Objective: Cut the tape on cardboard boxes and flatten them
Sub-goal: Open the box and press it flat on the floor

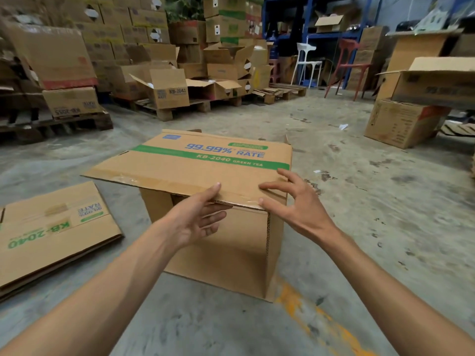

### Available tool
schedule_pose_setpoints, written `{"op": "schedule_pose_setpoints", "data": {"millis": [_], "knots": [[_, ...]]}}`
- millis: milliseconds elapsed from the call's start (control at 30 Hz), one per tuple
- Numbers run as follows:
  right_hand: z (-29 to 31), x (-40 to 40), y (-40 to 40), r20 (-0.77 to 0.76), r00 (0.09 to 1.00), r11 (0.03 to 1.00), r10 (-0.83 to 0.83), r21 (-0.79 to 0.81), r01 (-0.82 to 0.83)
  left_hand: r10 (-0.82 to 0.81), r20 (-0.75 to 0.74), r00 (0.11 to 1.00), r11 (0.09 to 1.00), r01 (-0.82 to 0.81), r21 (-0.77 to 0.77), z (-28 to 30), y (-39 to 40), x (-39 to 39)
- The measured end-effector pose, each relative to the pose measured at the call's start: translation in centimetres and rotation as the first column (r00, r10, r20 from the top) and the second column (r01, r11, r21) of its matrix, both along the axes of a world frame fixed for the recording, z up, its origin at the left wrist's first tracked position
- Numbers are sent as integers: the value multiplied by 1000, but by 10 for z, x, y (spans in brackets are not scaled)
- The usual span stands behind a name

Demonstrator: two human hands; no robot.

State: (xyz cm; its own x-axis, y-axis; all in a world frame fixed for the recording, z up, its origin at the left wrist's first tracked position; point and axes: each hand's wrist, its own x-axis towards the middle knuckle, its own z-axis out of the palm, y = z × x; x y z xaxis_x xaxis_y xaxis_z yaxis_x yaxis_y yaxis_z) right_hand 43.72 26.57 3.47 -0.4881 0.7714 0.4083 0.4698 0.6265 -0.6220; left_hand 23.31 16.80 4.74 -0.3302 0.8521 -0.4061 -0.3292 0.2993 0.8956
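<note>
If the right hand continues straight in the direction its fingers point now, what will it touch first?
Probably the taped flap on top of the box: the right hand points forward and left, with its fingertips at or just above the flap's near edge. Contact is unclear.

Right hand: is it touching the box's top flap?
Touching. Head view shows the right hand with fingertips resting on the top flap.
</note>
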Motion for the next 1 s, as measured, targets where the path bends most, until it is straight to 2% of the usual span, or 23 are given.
{"op": "schedule_pose_setpoints", "data": {"millis": [100, 167, 233, 267, 367, 433, 500, 567, 633, 733, 767, 800, 833, 867, 933, 1000], "knots": [[11, 3, -3, 184, 983, 999, 10, 42, -18, 161, 108, 981, 985, -166, 45, -3, -2, -15], [11, 6, -5, 264, 964, 984, 1, 171, -48, 296, 232, 927, 939, -327, 110, -1, -2, -34], [8, 12, -4, 238, 971, 966, -24, 254, -38, 426, 319, 847, 863, -487, 139, 2, -4, -56], [7, 15, -3, 219, 976, 970, -19, 242, -36, 474, 350, 808, 828, -544, 135, 4, -6, -68], [2, 26, 9, 229, 973, 983, -36, 181, -7, 525, 333, 783, 801, -587, 118, 5, -12, -93], [-2, 31, 23, 303, 928, 947, -217, 296, 125, 501, 278, 819, 832, -545, 107, 4, -12, -91], [-5, 30, 36, 329, 825, 865, -459, 376, 332, 440, 279, 854, 871, -481, 99, 4, -10, -67], [-9, 18, 37, 261, 791, 830, -553, 253, 497, 368, 321, 873, 902, -419, 103, 3, -8, -34], [-17, 1, 23, 36, 812, 808, -582, 141, 573, 314, 358, 880, 922, -372, 106, -2, -5, -8], [-26, -25, -10, -280, 795, 812, -538, 82, 578, 310, 391, 867, 921, -376, 103, -8, -4, 10], [-28, -34, -21, -351, 799, 857, -489, -20, 516, 317, 397, 861, 917, -386, 103, -8, -5, 13], [-27, -43, -30, -410, 798, 897, -442, -189, 400, 323, 396, 860, 914, -393, 106, -7, -5, 14], [-24, -52, -37, -469, 779, 892, -416, -378, 249, 325, 393, 860, 912, -395, 109, -5, -7, 15], [-19, -60, -41, -537, 735, 842, -413, -532, 85, 323, 388, 863, 913, -393, 113, -5, -9, 14], [-9, -71, -40, -639, 620, 744, -455, -656, -130, 303, 366, 880, 921, -369, 124, -5, -17, 12], [0, -73, -30, -658, 538, 727, -527, -677, -117, 288, 372, 882, 916, -367, 160, -5, -28, 10]]}}
